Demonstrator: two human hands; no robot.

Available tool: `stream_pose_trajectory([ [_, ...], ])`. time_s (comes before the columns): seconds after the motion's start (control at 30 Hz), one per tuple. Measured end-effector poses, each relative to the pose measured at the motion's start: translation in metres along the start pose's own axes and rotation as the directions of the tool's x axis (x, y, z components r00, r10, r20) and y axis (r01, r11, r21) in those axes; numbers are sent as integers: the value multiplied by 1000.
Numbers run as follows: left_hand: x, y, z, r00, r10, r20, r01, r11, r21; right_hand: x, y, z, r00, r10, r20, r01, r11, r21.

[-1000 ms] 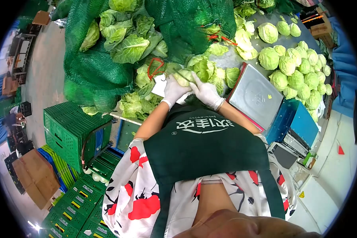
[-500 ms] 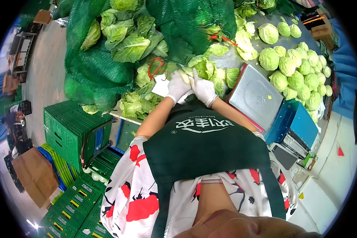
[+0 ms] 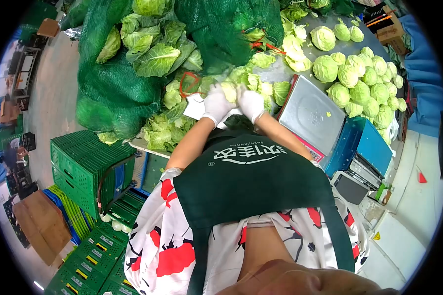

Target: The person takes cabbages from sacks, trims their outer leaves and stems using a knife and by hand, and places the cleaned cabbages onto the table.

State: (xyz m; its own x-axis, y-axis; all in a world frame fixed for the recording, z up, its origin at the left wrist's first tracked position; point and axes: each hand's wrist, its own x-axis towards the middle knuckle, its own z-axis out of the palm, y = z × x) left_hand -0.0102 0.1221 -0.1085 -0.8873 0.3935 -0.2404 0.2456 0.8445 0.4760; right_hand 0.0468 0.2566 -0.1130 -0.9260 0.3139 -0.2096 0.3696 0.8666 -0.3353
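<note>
My left hand [image 3: 218,103], in a white glove, has its fingers curled against the left side of a pale green cabbage [image 3: 229,92]. On the other side, my gloved right hand [image 3: 251,103] grips the same cabbage, fingers partly hidden. Loose cabbage leaves [image 3: 262,60] lie just beyond the hands. Beside my left hand are a white sheet [image 3: 195,107] and a red tie [image 3: 189,83]. More cut leaves [image 3: 163,130] are heaped at the near left of the table.
Green mesh sacks [image 3: 118,81] with leafy cabbages [image 3: 157,59] stand at left. A scale with a metal plate [image 3: 312,112] lies right of my hands, near a blue box [image 3: 352,142]. Trimmed cabbages [image 3: 359,93] are piled behind it. Green crates [image 3: 91,162] stand lower left.
My hands have moved apart from being close together, and more of the cabbage shows between them. The whole view has shifted slightly.
</note>
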Motion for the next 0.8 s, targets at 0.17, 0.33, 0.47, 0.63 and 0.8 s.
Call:
stream_pose_trajectory([
  [0.17, -9, -36, 4, 984, 87, 158, 50, 709, -703, 21, 38, -10, 999, 21, -45, -11, 979, 201],
  [0.33, -53, -59, -30, 967, 76, 245, 246, -14, -969, 8, 58, -14, 993, 118, 6, -115, 954, 277],
  [0.47, -62, -59, -50, 965, 207, 162, 219, -294, -930, 0, 62, -19, 991, 122, -54, -108, 972, 210],
  [0.63, -64, -47, -62, 961, 276, 0, 152, -533, -832, 5, 65, -42, 978, 204, -48, -186, 950, 250],
  [0.8, -54, -24, -77, 989, 141, -38, -17, -148, -989, -37, -31, -130, 956, 19, 292, -254, 554, 793],
])
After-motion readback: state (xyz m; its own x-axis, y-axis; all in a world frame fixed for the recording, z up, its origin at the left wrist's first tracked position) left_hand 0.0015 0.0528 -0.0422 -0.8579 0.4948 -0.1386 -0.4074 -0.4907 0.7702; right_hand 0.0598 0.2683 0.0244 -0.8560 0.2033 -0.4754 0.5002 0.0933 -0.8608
